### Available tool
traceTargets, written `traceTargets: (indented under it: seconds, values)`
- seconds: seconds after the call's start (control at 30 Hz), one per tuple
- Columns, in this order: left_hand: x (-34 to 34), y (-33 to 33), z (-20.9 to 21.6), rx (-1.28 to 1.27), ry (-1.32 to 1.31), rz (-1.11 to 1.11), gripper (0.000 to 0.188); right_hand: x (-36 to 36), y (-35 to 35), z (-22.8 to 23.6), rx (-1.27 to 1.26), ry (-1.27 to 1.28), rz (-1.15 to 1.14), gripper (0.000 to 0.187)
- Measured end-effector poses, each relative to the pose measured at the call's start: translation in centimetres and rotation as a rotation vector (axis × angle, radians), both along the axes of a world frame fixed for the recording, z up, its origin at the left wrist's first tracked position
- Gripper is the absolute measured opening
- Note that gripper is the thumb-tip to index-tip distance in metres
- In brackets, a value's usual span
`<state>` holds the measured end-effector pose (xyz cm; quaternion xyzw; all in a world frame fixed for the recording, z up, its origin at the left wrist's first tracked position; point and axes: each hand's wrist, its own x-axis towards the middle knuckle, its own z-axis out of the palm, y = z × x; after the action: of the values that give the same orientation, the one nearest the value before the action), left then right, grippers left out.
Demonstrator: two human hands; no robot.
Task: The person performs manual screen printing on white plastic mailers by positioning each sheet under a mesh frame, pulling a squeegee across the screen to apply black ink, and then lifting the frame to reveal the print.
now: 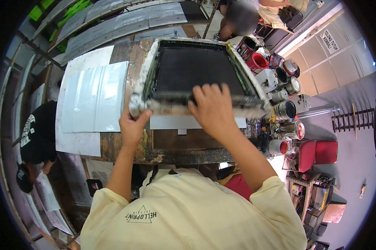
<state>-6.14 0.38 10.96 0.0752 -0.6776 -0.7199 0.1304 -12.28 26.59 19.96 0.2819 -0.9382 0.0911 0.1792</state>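
Observation:
A screen-printing frame (pixel 144 79) with dark mesh lies over the worktable, its near edge blurred by motion. My left hand (pixel 132 125) grips the frame's near left corner, thumb on top and fingers mostly hidden underneath. Near the front end of the mesh, my right hand (pixel 215 106) curls over a dark, blurred bar that looks like a squeegee (pixel 171 101). A white sheet (pixel 171 122) shows below the frame's near edge, with a small pale tab (pixel 182 132) in front of it. Left of the frame, glossy white sheets or bags (pixel 82 100) lie on a larger white board (pixel 88 143).
Ink cans crowd the table's right side, among them a red-filled can (pixel 258 61) and a white can (pixel 279 146). Drying racks (pixel 125 25) with sheets stand behind. A person in black (pixel 39 131) bends at the left. Red chairs (pixel 325 151) stand at right.

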Motion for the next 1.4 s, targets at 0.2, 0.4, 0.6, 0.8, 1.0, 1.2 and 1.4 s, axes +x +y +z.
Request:
traceTargets:
  seconds: [0.2, 0.4, 0.6, 0.8, 1.0, 1.2, 1.4]
  values:
    - [-4.7, -3.7, -7.1, -0.241, 0.211, -0.11, 0.038, -6.5, -1.1, 7.0, -0.071, 0.217, -0.026, 0.033]
    - [-1.9, -5.3, -17.2, -0.926, 0.111, -0.453, 0.025, -11.0, -1.0, 10.2, -0.076, 0.269, -0.032, 0.035]
    - [-3.3, -5.6, -18.0, -0.939, 0.148, -0.5, 0.019, -11.9, -1.2, 11.7, -0.134, 0.151, -0.047, 0.032]
    - [-4.0, -5.3, -16.8, -1.033, 0.136, -0.501, 0.022, -11.6, -0.9, 10.2, -0.083, 0.315, 0.003, 0.038]
    - [-5.2, -5.0, -16.9, -1.064, 0.035, -0.588, 0.028, -10.1, -0.9, 9.1, -0.082, 0.327, -0.024, 0.04]
    - [-6.9, -4.4, -15.9, -1.017, -0.083, -0.627, 0.036, -9.2, -0.7, 7.7, -0.086, 0.332, -0.04, 0.043]
    - [-8.0, -4.6, -16.1, -1.058, -0.156, -0.655, 0.038, -8.2, -0.8, 7.4, -0.105, 0.354, -0.021, 0.044]
